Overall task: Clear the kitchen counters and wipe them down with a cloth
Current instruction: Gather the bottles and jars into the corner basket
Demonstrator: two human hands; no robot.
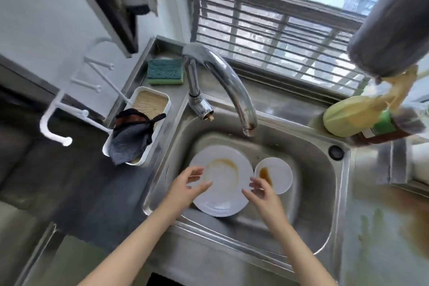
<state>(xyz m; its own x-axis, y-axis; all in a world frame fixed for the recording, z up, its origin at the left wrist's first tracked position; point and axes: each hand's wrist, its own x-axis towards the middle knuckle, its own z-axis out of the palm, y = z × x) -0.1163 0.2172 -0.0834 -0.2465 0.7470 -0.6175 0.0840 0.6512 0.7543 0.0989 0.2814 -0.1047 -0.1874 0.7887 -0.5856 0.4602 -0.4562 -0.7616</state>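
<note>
Head view shows your left hand (186, 187) and right hand (262, 190) spread over the large plate (222, 197) in the sink (320, 193), each grip released. A small plate (278, 173) lies beside it. The cloth (130, 139) drapes from a white tray (162, 121) left of the sink.

Large plate (221, 181): white, ringed with a brown stain. Small plate (274, 174): white, streaked brown. Sponge (165, 71): teal over green; cloth (130, 141): grey.

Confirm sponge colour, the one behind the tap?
The sponge has a teal scouring top over a yellow-green base, seen clearly in the head view.
</note>
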